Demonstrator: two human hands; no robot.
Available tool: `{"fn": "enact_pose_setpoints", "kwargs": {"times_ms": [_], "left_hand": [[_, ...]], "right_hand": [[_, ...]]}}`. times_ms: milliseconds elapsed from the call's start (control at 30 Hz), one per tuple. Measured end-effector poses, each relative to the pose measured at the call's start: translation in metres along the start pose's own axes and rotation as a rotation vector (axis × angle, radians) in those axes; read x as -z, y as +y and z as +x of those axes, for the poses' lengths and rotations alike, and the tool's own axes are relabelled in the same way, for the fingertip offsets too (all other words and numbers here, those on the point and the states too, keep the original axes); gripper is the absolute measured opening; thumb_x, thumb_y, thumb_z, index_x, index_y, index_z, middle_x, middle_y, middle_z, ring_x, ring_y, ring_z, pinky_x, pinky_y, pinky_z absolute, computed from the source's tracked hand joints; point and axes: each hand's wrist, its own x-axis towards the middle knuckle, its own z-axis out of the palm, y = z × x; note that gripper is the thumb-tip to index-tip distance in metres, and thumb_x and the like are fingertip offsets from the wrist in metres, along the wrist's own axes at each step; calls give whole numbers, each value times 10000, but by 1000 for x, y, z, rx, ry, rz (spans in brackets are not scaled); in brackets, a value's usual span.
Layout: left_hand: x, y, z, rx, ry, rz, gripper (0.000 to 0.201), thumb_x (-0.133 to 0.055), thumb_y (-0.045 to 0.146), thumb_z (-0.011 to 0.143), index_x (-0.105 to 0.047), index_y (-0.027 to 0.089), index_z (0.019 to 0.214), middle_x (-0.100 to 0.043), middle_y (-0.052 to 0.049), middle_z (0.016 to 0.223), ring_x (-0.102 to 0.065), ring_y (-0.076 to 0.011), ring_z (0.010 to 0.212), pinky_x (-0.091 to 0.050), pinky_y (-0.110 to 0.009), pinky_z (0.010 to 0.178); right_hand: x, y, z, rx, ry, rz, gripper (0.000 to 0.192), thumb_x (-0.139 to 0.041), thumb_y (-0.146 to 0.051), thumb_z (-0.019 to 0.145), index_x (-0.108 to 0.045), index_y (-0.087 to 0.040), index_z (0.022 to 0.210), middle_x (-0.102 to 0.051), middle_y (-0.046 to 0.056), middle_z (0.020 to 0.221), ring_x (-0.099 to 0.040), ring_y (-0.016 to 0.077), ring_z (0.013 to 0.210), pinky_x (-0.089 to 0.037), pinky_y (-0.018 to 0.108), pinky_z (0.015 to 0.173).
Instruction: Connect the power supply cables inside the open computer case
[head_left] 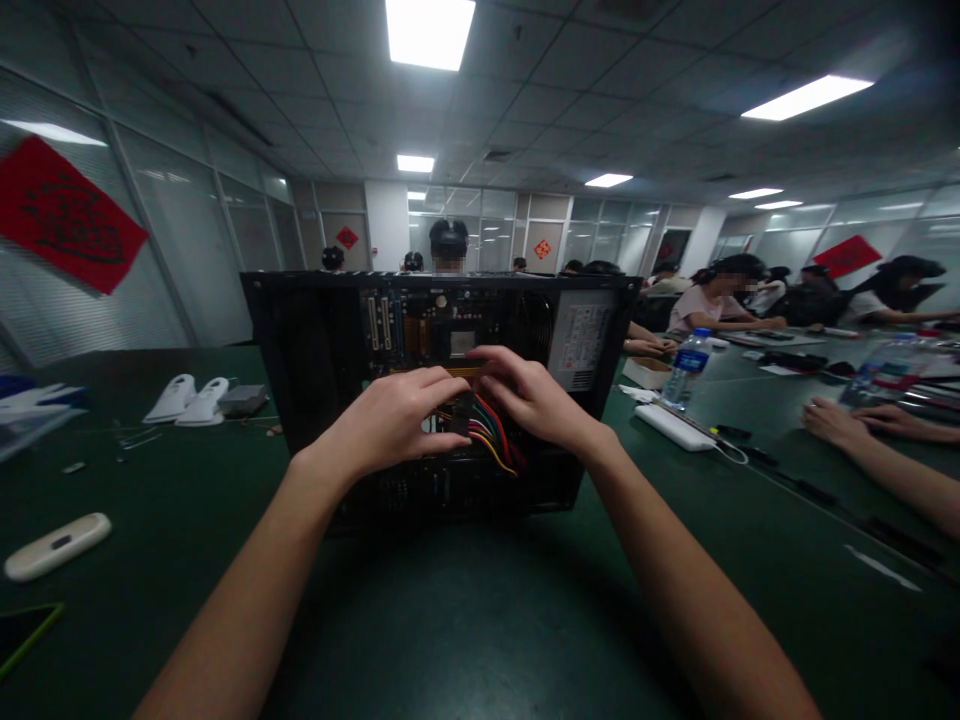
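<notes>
An open black computer case stands upright before me, its inside facing my way. Both hands reach into it. My left hand has its thumb and fingers closed around a dark multi-pin power connector. From this plug a bundle of coloured cables curves down to the right. My right hand is curled at the plug's right side, where the cables leave it; its fingertips are partly hidden. Behind the hands, the motherboard shows a square processor. A labelled power supply sits at the upper right.
White slippers-shaped items and a grey box lie left on the green table, with an oval white device nearer. To the right are a water bottle, a white power strip and a co-worker's hands.
</notes>
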Motion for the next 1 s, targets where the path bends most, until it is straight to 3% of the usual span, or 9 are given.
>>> {"fn": "enact_pose_setpoints", "kwargs": {"times_ms": [133, 233, 333, 600, 700, 900, 1000], "left_hand": [[-1, -13, -5, 39, 13, 7, 554, -708, 415, 883, -554, 201, 1370, -633, -110, 1307, -641, -260, 1156, -530, -371, 978], [-5, -21, -8, 43, 22, -5, 573, -699, 440, 886, -540, 222, 1392, -643, -100, 1298, -649, -253, 1149, -535, -367, 981], [-10, -27, -9, 29, 10, -34, 560, -702, 438, 883, -548, 240, 1385, -657, -82, 1298, -650, -249, 1162, -529, -360, 999], [-22, -29, -4, 66, 89, 52, 464, -729, 347, 876, -581, 199, 1289, -701, -74, 1217, -689, -238, 1075, -552, -339, 922], [-27, -27, -1, 88, 93, 81, 327, -723, 282, 879, -618, 175, 1170, -721, -65, 1133, -705, -231, 1006, -564, -325, 851], [-37, -27, 2, 139, 106, 199, 187, -660, 251, 914, -673, 146, 1069, -739, -91, 1077, -716, -276, 975, -584, -399, 831], [-43, -31, 1, 166, 128, 236, 172, -648, 247, 916, -694, 138, 1041, -750, -100, 1047, -722, -287, 962, -588, -427, 839]], "right_hand": [[-16, 19, -2, 329, 157, -447, 379, -516, -220, 1001, -554, -229, 1378, -595, 146, 1303, -570, 282, 1195, -521, 491, 1004], [-29, 31, -3, 598, 226, -556, 311, -504, -171, 1007, -623, -226, 1289, -608, 128, 1274, -560, 260, 1213, -535, 468, 1010], [-38, 36, -3, 683, 256, -572, 261, -520, -166, 1005, -646, -166, 1234, -624, 147, 1225, -580, 252, 1178, -567, 430, 964], [-40, 27, -1, 523, 219, -654, 278, -440, -174, 1035, -675, -87, 1154, -664, 165, 1109, -602, 252, 1069, -558, 386, 904], [-40, 22, 1, 362, 114, -712, 310, -401, -195, 1046, -669, -90, 1162, -660, 165, 1084, -604, 243, 974, -547, 371, 834], [-34, 18, 2, -49, -88, -807, 265, -430, -165, 1018, -626, -160, 1197, -626, 134, 1135, -603, 247, 1018, -496, 307, 759], [-34, 21, 4, -170, -144, -802, 238, -443, -186, 1016, -621, -178, 1175, -619, 123, 1152, -618, 242, 1020, -480, 293, 747]]}}
